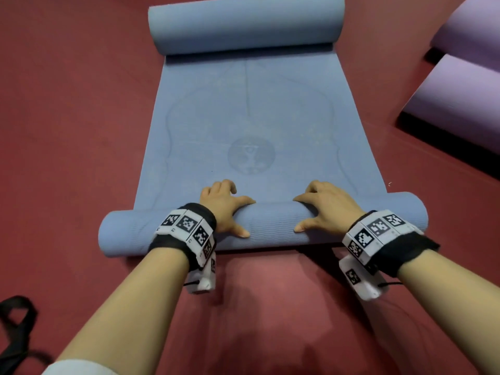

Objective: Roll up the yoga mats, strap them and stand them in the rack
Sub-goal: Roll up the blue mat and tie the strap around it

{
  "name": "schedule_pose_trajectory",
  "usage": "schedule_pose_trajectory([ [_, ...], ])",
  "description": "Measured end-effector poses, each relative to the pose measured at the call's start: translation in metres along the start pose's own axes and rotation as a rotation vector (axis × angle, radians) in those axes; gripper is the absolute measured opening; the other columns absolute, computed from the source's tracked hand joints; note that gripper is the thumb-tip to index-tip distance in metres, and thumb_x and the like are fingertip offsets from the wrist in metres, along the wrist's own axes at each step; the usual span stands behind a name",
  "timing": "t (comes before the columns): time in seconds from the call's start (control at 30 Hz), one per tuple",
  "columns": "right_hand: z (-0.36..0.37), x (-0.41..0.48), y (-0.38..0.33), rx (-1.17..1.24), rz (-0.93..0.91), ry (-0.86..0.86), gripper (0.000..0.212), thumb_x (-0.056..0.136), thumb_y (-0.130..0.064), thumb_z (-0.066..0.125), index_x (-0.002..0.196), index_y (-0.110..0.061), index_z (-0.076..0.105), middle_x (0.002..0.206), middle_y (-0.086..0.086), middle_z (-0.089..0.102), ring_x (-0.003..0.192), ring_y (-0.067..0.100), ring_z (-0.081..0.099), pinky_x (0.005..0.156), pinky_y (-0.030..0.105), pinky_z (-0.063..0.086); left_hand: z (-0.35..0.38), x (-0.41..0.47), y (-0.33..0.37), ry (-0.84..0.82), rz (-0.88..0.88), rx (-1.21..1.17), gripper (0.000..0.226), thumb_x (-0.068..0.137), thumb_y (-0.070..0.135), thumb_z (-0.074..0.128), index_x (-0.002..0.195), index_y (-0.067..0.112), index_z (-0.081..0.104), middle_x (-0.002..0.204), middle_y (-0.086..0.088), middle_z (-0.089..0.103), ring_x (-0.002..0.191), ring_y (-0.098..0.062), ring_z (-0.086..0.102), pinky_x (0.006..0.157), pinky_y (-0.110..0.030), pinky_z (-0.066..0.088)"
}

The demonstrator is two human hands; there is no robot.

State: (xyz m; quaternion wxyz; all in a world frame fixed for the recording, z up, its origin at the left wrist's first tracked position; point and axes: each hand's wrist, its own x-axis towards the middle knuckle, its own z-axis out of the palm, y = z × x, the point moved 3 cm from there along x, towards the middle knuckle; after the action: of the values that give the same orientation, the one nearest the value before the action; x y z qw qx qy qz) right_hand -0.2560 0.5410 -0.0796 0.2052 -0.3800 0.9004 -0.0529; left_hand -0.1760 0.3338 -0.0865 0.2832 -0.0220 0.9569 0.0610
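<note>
head view. the blue yoga mat (254,125) lay lengthwise on the red floor (67,117), running from the lower centre of the frame to the top centre. its near end was wound into a roll (270,228) across the lower centre; its far end curled into a second, thicker roll (243,23) at the top centre. the flat span between them carried a faint round emblem.

the left hand (224,209) pressed down on the near roll left of centre, fingers spread over the top and forward side, thumb on the near side. the right hand (327,209) did the same right of centre. both hands were spread flat rather than closed around the roll. each wrist carried a band with black-and-white markers.

two purple mats (465,77) lay at the upper right of the frame, well apart from the blue one. a black strap (16,328) lay at the lower left edge. no rack was visible.

handling judgement: the mat appeared soft, light and springy, with a ribbed, grippy surface. it would likely loosen if released, and could telescope if pressed unevenly. hold should be taken on top of the roll, hands symmetric about its centre, with even downward and forward pressure.
</note>
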Motion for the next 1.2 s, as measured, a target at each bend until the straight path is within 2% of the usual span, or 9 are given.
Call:
schedule_pose_trajectory([
  [0.17,0.003,0.009,0.004,0.012,0.087,0.049,0.075,0.084,-0.049,0.062,0.142,-0.013,0.030,0.127,0.012,0.057,0.114,0.031,0.055,0.090,0.039,0.041,-0.014,0.001,0.002,0.200,-0.047,0.057,0.087,0.074,0.055,0.068,0.146,0.037,0.024,0.124,-0.006,0.044,0.114,-0.025,0.047,0.098,-0.036,0.028],
  [0.3,0.006,0.019,-0.006,-0.180,-0.007,0.302,0.033,0.085,-0.039,0.051,0.095,-0.010,0.063,0.095,0.013,0.068,0.089,0.033,0.065,0.069,0.038,0.051,-0.014,0.000,0.006,0.400,-0.104,0.099,0.044,0.086,0.043,0.061,0.124,0.023,0.051,0.112,-0.005,0.057,0.106,-0.027,0.053,0.088,-0.036,0.032],
  [0.43,0.009,0.026,-0.013,-0.172,0.081,0.424,0.022,0.075,-0.024,0.056,0.065,-0.006,0.063,0.072,0.014,0.059,0.061,0.032,0.058,0.049,0.031,0.043,-0.007,0.004,0.009,0.651,-0.071,0.138,0.029,0.073,0.036,0.077,0.080,0.009,0.070,0.080,-0.011,0.062,0.071,-0.032,0.059,0.063,-0.036,0.044],
  [0.57,0.005,0.027,-0.014,-0.119,0.067,0.361,0.066,0.081,-0.056,0.041,0.104,0.001,0.064,0.085,0.018,0.066,0.076,0.036,0.063,0.066,0.039,0.052,0.008,0.008,0.015,0.338,-0.109,0.073,0.103,0.069,0.076,0.054,0.139,0.004,0.035,0.127,-0.014,0.048,0.117,-0.031,0.045,0.100,-0.039,0.034],
  [0.67,0.004,0.021,-0.017,-0.135,0.075,0.222,0.103,0.060,-0.079,0.055,0.128,-0.003,0.047,0.115,0.014,0.061,0.107,0.032,0.057,0.093,0.043,0.041,0.011,0.014,0.020,0.317,-0.132,0.132,0.133,0.059,0.079,0.061,0.149,0.007,-0.004,0.144,-0.018,0.030,0.136,-0.036,0.025,0.114,-0.042,0.019],
  [0.8,0.000,0.034,-0.005,-0.216,0.038,0.248,0.090,0.059,-0.069,0.070,0.125,-0.013,0.047,0.131,0.006,0.051,0.123,0.024,0.046,0.103,0.037,0.028,0.006,0.033,0.012,0.278,-0.164,0.138,0.133,0.060,0.069,0.071,0.149,0.012,-0.010,0.155,-0.018,0.011,0.143,-0.039,0.005,0.116,-0.047,0.009],
  [0.9,-0.008,0.047,0.006,-0.183,0.057,0.291,0.085,0.051,-0.066,0.076,0.116,-0.013,0.063,0.133,0.015,0.049,0.123,0.034,0.045,0.100,0.044,0.032,-0.009,0.043,0.003,0.297,-0.147,0.112,0.117,0.059,0.067,0.073,0.146,0.015,0.015,0.156,-0.017,0.001,0.144,-0.036,-0.002,0.115,-0.047,0.000],
  [1.07,-0.015,0.060,0.010,-0.147,0.095,0.301,0.090,0.068,-0.062,0.069,0.136,-0.009,0.045,0.118,0.016,0.056,0.109,0.036,0.051,0.092,0.043,0.037,-0.027,0.045,-0.007,0.432,-0.126,0.096,0.090,0.053,0.071,0.072,0.128,0.028,0.048,0.134,-0.008,0.032,0.124,-0.028,0.029,0.101,-0.041,0.017],
  [1.2,-0.018,0.074,0.012,-0.124,0.087,0.339,0.065,0.084,-0.053,0.057,0.125,-0.004,0.045,0.115,0.018,0.061,0.108,0.035,0.055,0.089,0.040,0.036,-0.043,0.055,-0.012,0.430,-0.180,0.113,0.107,0.062,0.072,0.064,0.148,0.024,0.022,0.126,-0.010,0.050,0.115,-0.030,0.044,0.095,-0.038,0.027],
])
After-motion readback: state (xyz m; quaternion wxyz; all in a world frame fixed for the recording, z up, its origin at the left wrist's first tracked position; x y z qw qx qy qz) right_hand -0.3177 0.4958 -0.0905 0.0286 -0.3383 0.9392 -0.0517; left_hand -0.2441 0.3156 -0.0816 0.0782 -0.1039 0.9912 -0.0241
